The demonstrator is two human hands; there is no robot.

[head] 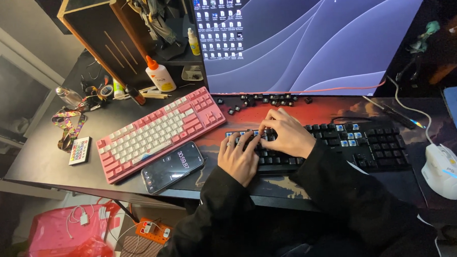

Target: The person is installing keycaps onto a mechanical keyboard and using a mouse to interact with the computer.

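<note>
Black keyboard (340, 145) lies on the counter (47, 150) below the monitor (306, 39), directly under both hands. Left hand (238, 156) rests flat on its left keys, fingers loosely spread, gripping nothing. Right hand (285, 133), at its two o'clock, curls fingertips onto the upper rows. Loose keycaps (260, 99) sit at twelve o'clock; a pink keyboard (160, 131) at nine.
</note>
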